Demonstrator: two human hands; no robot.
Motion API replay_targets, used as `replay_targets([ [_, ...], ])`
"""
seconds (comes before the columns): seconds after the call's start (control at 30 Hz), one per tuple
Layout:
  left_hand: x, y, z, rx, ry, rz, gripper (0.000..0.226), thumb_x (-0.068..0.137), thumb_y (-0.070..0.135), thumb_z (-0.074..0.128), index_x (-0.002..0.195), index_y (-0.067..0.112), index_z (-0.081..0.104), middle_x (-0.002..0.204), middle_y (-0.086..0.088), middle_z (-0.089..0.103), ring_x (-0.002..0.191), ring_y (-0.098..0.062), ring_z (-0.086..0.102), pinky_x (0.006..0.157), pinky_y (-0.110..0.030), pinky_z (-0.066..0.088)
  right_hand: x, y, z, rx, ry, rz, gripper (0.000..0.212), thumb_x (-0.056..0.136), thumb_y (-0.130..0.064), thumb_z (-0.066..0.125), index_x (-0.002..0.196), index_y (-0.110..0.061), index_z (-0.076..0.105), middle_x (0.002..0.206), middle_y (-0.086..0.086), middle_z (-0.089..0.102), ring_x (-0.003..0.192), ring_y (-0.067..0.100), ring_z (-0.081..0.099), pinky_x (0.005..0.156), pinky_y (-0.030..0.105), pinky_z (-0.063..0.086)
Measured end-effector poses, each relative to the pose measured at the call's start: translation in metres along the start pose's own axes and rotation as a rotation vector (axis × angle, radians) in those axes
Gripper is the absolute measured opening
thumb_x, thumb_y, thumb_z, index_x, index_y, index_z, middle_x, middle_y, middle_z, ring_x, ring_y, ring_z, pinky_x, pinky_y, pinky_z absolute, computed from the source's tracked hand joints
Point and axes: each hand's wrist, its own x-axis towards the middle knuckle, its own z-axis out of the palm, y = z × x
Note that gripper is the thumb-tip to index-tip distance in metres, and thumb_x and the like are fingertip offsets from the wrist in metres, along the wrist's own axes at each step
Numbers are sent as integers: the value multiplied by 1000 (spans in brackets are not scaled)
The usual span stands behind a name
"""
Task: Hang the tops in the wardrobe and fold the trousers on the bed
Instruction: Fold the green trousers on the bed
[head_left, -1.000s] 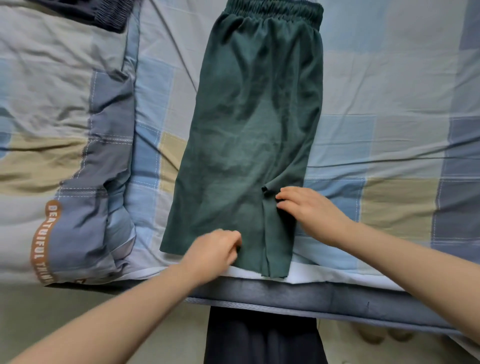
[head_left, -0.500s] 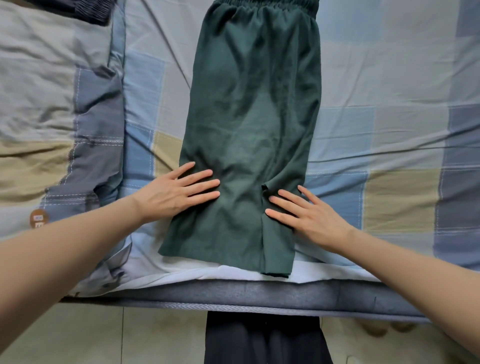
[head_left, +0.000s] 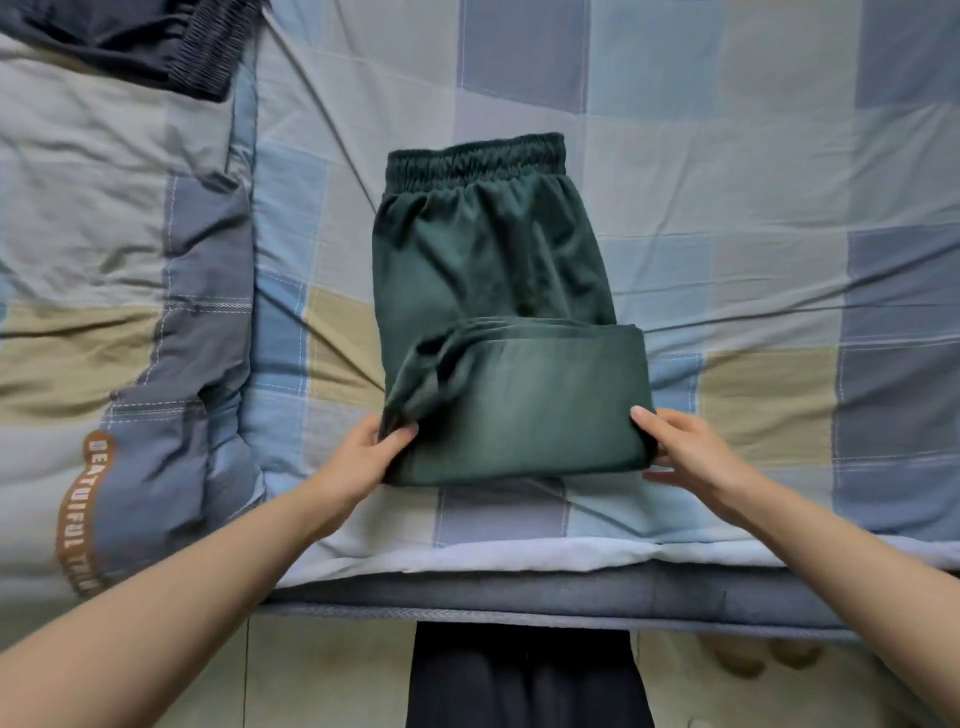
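Item one: dark green fabric trousers with a gathered elastic waistband (head_left: 493, 291), lying on your bed (head_left: 753, 218) near its front edge. The lower part is folded up over the upper part; the waistband lies flat at the far end, uncovered. The folded edge faces you.

Item two: your left hand (head_left: 363, 457), at the left near corner of the fold. Your fingers (head_left: 397, 439) pinch the bunched layers of cloth there, thumb on top.

Item three: your right hand (head_left: 685, 452), at the right near corner. Thumb lies on top of the fold, the other fingers curl under its edge, gripping the cloth.

Item four: checked bed sheet in blue, grey and tan squares (head_left: 779, 156), under the trousers.

Item five: rumpled quilt with an orange lettered patch (head_left: 104, 364), left of the trousers, apart from them.

Item six: dark garment with a ribbed waistband (head_left: 156, 41), far left corner, on the quilt.
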Motion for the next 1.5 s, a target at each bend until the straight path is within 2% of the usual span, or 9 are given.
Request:
replay_targets([
  [0.17,1,-18,5,-50,220,18,16,94,23,63,102,10,68,102,-5,74,101,-21,68,94,-38,50,12,4,13,-104,-18,-22,20,97,-37,51,107,-24,62,108,0,68,102,19,64,92,47,53],
  [0.37,-22,-39,0,-60,240,-110,25,99,21,52,90,9,72,97,-5,74,97,-18,67,92,-33,49,2,3,4,-157,-52,-191,19,99,-26,50,94,-19,66,86,-11,72,74,-3,63,65,16,50],
  [0.57,-46,-50,13,27,149,-259,28,100,19,51,86,3,69,83,-3,74,76,-13,71,69,-21,56,3,32,-9,-132,-130,107,34,97,-28,53,93,4,65,90,11,66,79,15,63,83,37,57],
  [0.67,-58,-67,10,431,270,-2,5,96,13,56,95,9,60,87,0,68,88,-25,64,81,-33,52,1,38,-20,-296,87,-47,15,97,-16,53,85,-9,60,89,13,63,67,12,61,72,33,51],
  [0.77,-59,-72,-9,1108,422,562,38,84,3,48,121,11,51,119,-8,55,109,-29,55,94,-36,40,-1,37,-39,-1009,372,-642,28,86,4,54,111,-7,58,114,14,61,102,31,60,86,40,46],
  [0.87,-52,-58,-13,1673,39,1041,69,76,-2,34,141,17,46,147,-9,46,135,-32,43,106,-47,32,-5,27,-44,-1525,94,-1261,60,80,9,40,136,-10,51,142,17,47,133,35,43,104,47,35],
  [0.93,-32,-51,-15,1918,-227,1139,73,79,0,34,149,20,36,158,-6,30,146,-28,23,113,-51,20,5,25,-43,-1824,-164,-1421,69,81,4,30,146,-19,39,152,11,36,140,31,34,108,49,28],
  [1.13,38,-23,-25,2106,-213,1257,56,96,15,32,152,23,31,159,3,28,147,-20,10,118,-53,10,72,-13,-37,-2083,-212,-1504,60,93,-9,29,149,-27,30,153,-2,36,138,25,39,111,51,22],
  [1.5,6,-32,-6,1822,-107,1145,55,92,11,37,143,27,49,151,0,43,139,-25,40,111,-57,24,51,-9,-36,-1780,-357,-1332,55,93,-12,33,146,-24,39,151,-8,39,141,20,32,113,48,22],
])
